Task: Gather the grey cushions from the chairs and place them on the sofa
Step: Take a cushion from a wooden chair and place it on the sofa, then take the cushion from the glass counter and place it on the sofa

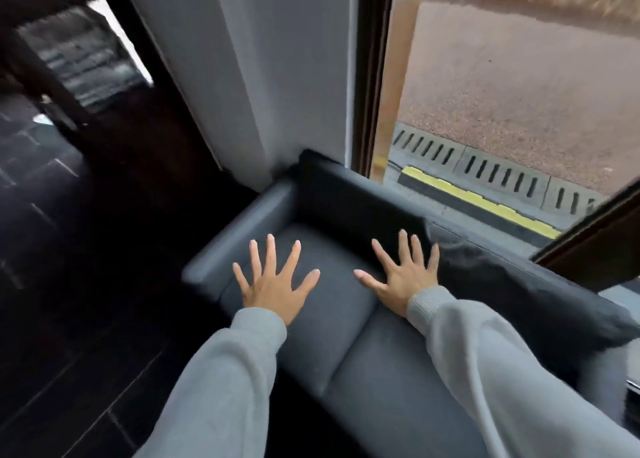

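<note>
A grey sofa [239, 236] stands against the window, seen from above. My left hand [273, 284] hovers over its left seat cushion [329, 319] with fingers spread and nothing in it. My right hand [403, 277] is spread the same way over the seat near the dark backrest [349, 201], also holding nothing. A dark grey cushion [526, 295] leans against the backrest just right of my right hand, partly hidden by my right sleeve. No chairs are in view.
A white wall pillar [263, 77] rises behind the sofa's left arm. A large window [519, 94] shows pavement and a drain grate outside. Dark tiled floor [69, 319] lies to the left. A dark table leg [45, 83] stands at far left.
</note>
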{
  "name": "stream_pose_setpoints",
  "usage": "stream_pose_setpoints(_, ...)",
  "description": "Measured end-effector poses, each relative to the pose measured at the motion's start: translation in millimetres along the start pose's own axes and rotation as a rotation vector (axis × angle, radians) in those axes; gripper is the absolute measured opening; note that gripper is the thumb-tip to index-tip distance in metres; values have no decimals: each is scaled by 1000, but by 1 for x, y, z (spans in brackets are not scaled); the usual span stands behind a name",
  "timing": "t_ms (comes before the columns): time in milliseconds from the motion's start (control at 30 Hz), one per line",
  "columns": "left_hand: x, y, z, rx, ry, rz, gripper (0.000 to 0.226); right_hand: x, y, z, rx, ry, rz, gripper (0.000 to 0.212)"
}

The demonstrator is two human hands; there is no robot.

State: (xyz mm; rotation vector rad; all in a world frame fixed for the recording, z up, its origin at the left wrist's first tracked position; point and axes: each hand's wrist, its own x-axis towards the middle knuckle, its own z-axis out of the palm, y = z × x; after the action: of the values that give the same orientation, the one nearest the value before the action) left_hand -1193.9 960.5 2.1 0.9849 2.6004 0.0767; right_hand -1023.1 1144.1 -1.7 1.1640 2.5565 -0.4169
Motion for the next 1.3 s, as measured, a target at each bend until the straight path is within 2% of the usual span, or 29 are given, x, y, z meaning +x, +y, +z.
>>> stream_pose_setpoints(233,-174,-278,-108,-41,185,-339,86,-115,-321,-15,-30,29,-327,130)
stream_pose_setpoints(333,-263,-384,-143,-53,261,-495,85,-178,-445,-13,-91,49,-477,119)
stream_pose_setpoints(567,-471,-565,-166,-108,340,-952,93,-335,-678,21,-212,40,-919,112)
stream_pose_setpoints(733,-589,-652,-151,-191,367,-1263,96,-428,-808,59,-312,23,-1220,114)
stream_pose_setpoints(900,-674,-715,-138,-235,370,-1511,96,-502,-920,95,-353,-23,-1441,117)
stream_pose_setpoints(1100,-742,-777,-144,-306,435,-1777,102,-583,-1038,126,-388,-84,-1660,122)
stream_pose_setpoints(1300,-773,-833,-142,-352,525,-1931,117,-638,-1118,164,-397,-148,-1793,115)
